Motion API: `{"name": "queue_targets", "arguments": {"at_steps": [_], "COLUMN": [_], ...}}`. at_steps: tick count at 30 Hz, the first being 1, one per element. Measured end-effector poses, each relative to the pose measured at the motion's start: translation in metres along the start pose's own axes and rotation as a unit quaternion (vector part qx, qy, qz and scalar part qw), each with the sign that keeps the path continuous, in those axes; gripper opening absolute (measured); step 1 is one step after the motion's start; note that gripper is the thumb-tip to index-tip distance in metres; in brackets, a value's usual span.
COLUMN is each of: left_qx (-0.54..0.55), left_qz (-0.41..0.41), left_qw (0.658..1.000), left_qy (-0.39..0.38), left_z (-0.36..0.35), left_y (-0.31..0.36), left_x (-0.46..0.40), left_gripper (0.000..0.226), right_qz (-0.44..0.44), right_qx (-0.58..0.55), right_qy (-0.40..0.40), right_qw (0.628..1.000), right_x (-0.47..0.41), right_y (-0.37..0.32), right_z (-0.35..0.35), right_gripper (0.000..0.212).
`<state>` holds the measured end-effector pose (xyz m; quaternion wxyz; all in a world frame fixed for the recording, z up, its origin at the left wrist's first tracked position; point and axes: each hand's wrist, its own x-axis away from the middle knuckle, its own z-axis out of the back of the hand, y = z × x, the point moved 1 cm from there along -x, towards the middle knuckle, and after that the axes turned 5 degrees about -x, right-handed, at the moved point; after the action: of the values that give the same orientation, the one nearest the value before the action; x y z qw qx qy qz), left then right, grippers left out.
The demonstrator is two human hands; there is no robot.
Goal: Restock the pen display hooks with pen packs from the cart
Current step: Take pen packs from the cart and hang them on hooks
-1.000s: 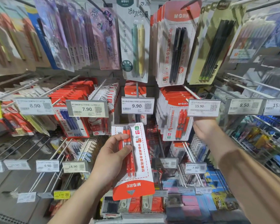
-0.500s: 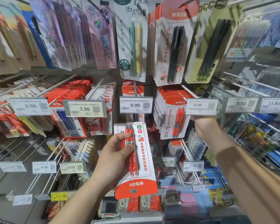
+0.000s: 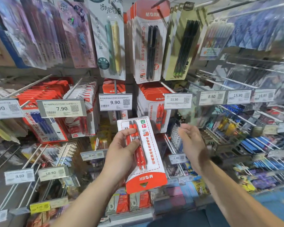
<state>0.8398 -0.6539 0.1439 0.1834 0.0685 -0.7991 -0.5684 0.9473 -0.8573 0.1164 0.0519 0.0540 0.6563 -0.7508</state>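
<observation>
Head view shows the left hand (image 3: pixel 121 154) gripping an unhung red pen pack (image 3: pixel 143 154), right hand (image 3: pixel 191 145) loosely spread, hooks partly stocked.

The held pen pack (image 3: pixel 143 154) says M&G, upside down. Price tags on the hooks read 7.90 (image 3: pixel 61 108), 9.90 (image 3: pixel 115 102), 15.90 (image 3: pixel 178 101) and 8.50 (image 3: pixel 211 96).
</observation>
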Motion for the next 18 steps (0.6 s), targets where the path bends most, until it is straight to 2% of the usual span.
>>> {"name": "queue_targets", "arguments": {"at_steps": [2, 3, 5, 7, 10, 12, 15, 18], "left_qx": [0.012, 0.018, 0.027, 0.032, 0.046, 0.033, 0.042, 0.073], "left_qz": [-0.011, -0.019, -0.045, -0.087, -0.153, -0.177, -0.178, -0.167], "left_qw": [1.0, 1.0, 0.998, 0.995, 0.985, 0.981, 0.982, 0.979], "left_qy": [0.007, 0.011, 0.025, 0.046, 0.062, 0.067, 0.055, 0.086], "left_z": [-0.012, -0.017, -0.027, -0.037, -0.048, -0.054, -0.056, -0.044], "left_y": [-0.001, -0.002, -0.006, -0.011, -0.017, -0.019, -0.021, -0.017], "left_x": [0.002, 0.002, 0.004, 0.005, 0.007, 0.011, 0.012, 0.005], "left_gripper": [0.022, 0.022, 0.022, 0.025, 0.04, 0.052, 0.063, 0.072], "right_qz": [0.01, -0.016, -0.083, -0.108, -0.124, -0.123, -0.134, -0.116], "right_qx": [0.015, -0.01, -0.047, -0.032, -0.006, 0.002, -0.02, 0.015], "right_qy": [-0.011, -0.03, -0.098, -0.175, -0.256, -0.261, -0.227, -0.229], "right_qw": [1.0, 0.999, 0.991, 0.978, 0.959, 0.958, 0.964, 0.966], "right_x": [0.02, 0.03, 0.047, 0.064, 0.082, 0.09, 0.09, 0.084], "right_y": [0.002, 0.006, 0.011, 0.013, 0.009, 0.011, 0.014, 0.014], "right_z": [0.002, 0.003, 0.007, 0.013, 0.013, 0.011, 0.015, 0.025], "right_gripper": [0.03, 0.032, 0.023, 0.017, 0.028, 0.031, 0.032, 0.022]}}
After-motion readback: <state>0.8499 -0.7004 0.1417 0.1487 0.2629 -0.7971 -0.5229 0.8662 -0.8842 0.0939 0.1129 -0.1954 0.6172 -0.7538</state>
